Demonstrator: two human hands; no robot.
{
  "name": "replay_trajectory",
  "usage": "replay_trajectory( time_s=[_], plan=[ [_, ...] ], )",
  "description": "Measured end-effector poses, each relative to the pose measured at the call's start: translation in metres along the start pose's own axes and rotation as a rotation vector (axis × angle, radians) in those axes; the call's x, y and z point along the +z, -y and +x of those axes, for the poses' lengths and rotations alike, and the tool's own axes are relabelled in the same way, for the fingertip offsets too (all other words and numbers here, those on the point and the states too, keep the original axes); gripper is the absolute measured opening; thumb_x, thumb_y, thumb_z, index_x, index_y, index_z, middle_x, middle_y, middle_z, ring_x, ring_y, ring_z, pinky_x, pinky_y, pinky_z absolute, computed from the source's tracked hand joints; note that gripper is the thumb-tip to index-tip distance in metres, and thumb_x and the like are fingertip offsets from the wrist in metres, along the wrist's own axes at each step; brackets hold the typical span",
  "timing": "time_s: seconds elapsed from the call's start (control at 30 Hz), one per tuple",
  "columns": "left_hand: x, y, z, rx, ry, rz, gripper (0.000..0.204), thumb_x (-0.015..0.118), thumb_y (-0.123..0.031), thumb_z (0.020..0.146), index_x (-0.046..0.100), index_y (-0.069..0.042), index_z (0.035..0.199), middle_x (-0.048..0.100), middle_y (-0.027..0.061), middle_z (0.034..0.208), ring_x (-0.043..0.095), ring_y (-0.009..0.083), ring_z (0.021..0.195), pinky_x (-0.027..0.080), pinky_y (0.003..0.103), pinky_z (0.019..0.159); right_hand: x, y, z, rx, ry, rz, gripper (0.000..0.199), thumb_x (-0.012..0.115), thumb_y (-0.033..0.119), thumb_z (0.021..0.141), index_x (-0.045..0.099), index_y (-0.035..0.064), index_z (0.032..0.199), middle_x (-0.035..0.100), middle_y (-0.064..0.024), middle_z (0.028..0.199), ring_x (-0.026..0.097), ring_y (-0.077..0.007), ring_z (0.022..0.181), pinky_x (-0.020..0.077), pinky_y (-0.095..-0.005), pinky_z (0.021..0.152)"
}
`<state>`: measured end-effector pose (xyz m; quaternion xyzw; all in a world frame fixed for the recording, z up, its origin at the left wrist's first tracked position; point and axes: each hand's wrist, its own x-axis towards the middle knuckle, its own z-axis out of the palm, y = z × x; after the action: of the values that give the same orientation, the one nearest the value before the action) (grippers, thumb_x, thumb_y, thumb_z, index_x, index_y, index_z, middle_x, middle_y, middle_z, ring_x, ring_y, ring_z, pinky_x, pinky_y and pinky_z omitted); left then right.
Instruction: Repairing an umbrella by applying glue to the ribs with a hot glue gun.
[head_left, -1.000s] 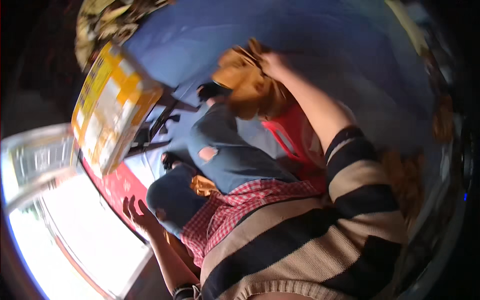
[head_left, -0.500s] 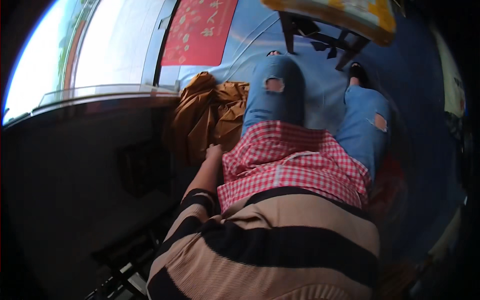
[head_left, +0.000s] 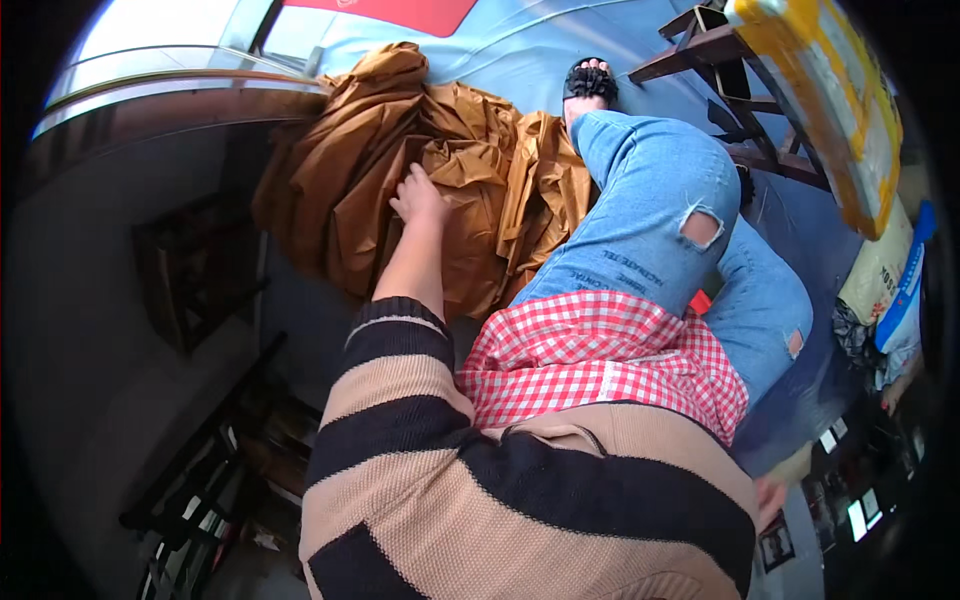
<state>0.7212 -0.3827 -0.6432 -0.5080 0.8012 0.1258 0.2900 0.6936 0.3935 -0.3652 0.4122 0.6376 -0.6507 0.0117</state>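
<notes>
A large, crumpled heap of shiny brown fabric (head_left: 340,170) lies to my left, spilling over toward my leg. My left hand (head_left: 420,197) reaches onto it with the fingers slightly bent and apart; they rest against the folds, and no gathered cloth shows in them. Only a small part of my right hand (head_left: 770,500) shows, low at the right beside my striped sweater. Its fingers are mostly hidden, so I cannot see whether it holds anything.
A dark wooden stool (head_left: 715,60) with a yellow-taped top (head_left: 850,110) stands ahead at right. Beyond it are pale and blue sacks (head_left: 905,280). A red mat (head_left: 400,12) lies on the blue floor. At left are a dark wooden frame (head_left: 190,265) and a ledge.
My left hand has moved forward from beside my hip onto the brown fabric. My view has turned toward the heap, and the stool now sits farther right. My right hand has come into sight.
</notes>
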Motion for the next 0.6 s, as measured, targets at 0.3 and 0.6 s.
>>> replay_trajectory(
  time_s=[0.3, 0.6],
  plan=[
    [0.073, 0.056, 0.002, -0.066, -0.03, -0.598, 0.02, 0.058, -0.022, 0.081, 0.064, -0.005, 0.087, 0.064, 0.0188, 0.095, 0.061, 0.0355, 0.089, 0.047, 0.04, 0.076, 0.247, 0.089, -0.066, -0.366, 0.429, -0.528, 0.045, 0.045, 0.023, 0.095, 0.037, 0.0002, 0.132, 0.045, -0.0173, 0.128, 0.051, -0.0227, 0.11, 0.0451, -0.0315, 0.088],
    [-0.208, 0.007, -0.133, 0.371, 0.295, -1.781, 0.031, 0.057, -0.028, 0.086, 0.056, -0.004, 0.105, 0.063, 0.0085, 0.087, 0.064, 0.0189, 0.079, 0.054, 0.033, 0.068, 0.286, 0.093, -0.111, -0.692, 0.82, -0.671, 0.033, 0.046, 0.016, 0.094, 0.049, -0.0038, 0.12, 0.058, -0.0135, 0.109, 0.059, -0.0166, 0.092, 0.0473, -0.0264, 0.079]
  ],
)
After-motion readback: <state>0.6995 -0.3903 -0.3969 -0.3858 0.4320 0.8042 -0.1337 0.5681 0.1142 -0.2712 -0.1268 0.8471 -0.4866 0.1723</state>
